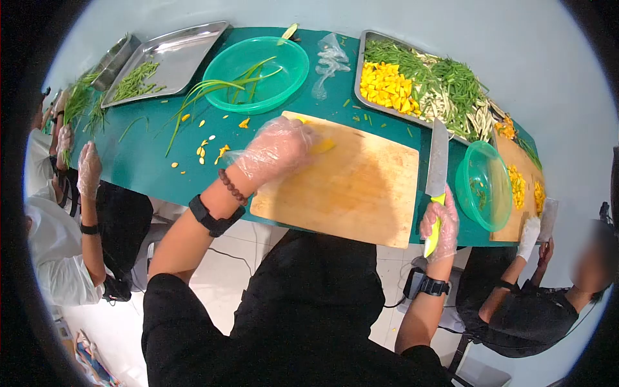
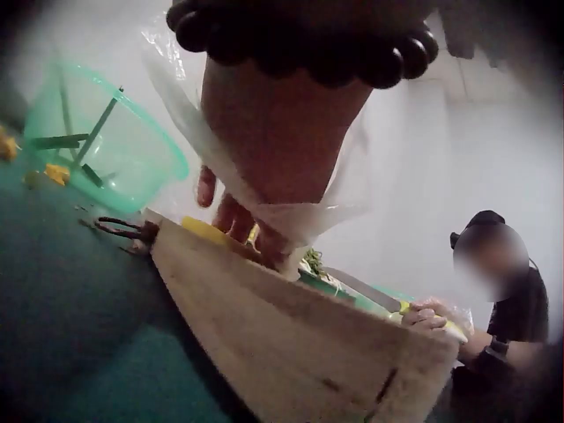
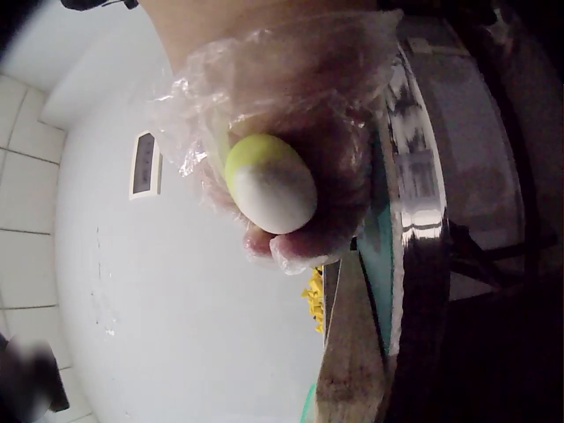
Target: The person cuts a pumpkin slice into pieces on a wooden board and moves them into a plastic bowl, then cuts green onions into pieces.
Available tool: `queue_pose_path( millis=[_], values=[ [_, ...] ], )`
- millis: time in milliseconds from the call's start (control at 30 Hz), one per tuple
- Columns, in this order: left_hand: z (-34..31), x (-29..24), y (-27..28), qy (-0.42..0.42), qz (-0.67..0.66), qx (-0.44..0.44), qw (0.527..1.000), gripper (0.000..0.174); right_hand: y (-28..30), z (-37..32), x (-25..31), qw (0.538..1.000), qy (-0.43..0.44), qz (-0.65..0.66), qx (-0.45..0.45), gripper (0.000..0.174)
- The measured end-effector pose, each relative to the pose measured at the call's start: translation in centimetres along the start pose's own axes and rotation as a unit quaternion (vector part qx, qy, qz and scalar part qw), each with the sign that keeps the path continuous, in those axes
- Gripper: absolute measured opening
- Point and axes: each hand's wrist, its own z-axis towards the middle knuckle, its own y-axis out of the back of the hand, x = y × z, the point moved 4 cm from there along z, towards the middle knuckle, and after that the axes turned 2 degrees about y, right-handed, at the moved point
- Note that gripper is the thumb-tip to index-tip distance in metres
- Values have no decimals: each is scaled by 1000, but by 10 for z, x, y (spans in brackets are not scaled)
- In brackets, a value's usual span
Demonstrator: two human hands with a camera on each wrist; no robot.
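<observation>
A wooden cutting board (image 1: 361, 187) lies at the front edge of the green table. My left hand (image 1: 280, 147), in a clear plastic glove, is over the board's left part, its fingers on yellow pieces (image 1: 322, 146). The left wrist view shows the fingers (image 2: 236, 220) bent down at a yellow piece (image 2: 204, 231) on the board (image 2: 300, 326). Right of the board, my gloved right hand (image 1: 441, 227) grips the yellow-green handle of a knife (image 1: 438, 158), blade pointing away from me. In the right wrist view the fingers wrap the handle, its white end (image 3: 275, 196) showing.
A green basin (image 1: 284, 77) with long green stalks stands behind the board, beside a metal tray (image 1: 187, 55). Another tray (image 1: 363, 77) holds cut vegetables at the back right. A smaller green basin (image 1: 498, 193) stands right of the knife. People sit at both sides.
</observation>
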Motion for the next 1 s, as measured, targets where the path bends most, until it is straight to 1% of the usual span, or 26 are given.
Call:
queue_pose_path(
  millis=[100,200,300,400,500,533,600,633,667,700,767,800,833,900,933,1000],
  values=[
    [3,-1,-2,-38,-38,-63,997,28,-2,0,1,1000,-5,0,-7,70],
    [7,-3,-5,-10,-16,-36,999,31,1,1,-1,1000,-2,4,-5,70],
    [11,-10,0,4,-7,-93,996,37,5,2,-4,1000,-2,6,-2,71],
    [14,-8,11,29,-33,-153,987,42,4,3,-3,1000,-4,-1,4,71],
    [12,-3,28,87,-22,-171,981,46,1,1,-1,1000,-9,-10,-4,71],
    [8,-1,34,101,-13,-207,973,41,1,1,-1,1000,-12,-11,-9,71],
    [2,4,41,174,-170,-230,942,36,1,0,-1,1000,-8,3,-12,72],
    [-2,7,40,210,-246,-238,916,33,1,0,-1,1000,-7,10,-14,72],
    [-9,13,30,242,-386,-220,862,28,1,-1,0,1000,-8,7,-13,72],
    [-12,10,22,275,-446,-183,832,28,-2,-1,2,1000,-9,3,-11,72],
    [-23,-5,10,337,-555,-111,752,28,-1,-1,1,1000,-9,2,-4,73],
    [-27,-12,4,352,-453,-93,814,34,0,1,-1,1000,-7,5,1,73],
    [-33,-19,4,340,-406,-84,844,37,1,2,-2,1000,-5,8,5,74],
    [-40,-33,6,310,-310,-65,896,44,2,3,-2,1000,2,1,5,65],
    [-42,-38,10,259,-286,-41,922,54,2,2,-2,1000,7,-4,2,61],
    [-44,-51,12,187,-241,-43,951,56,3,1,-4,1000,4,0,-3,44]
  ],
)
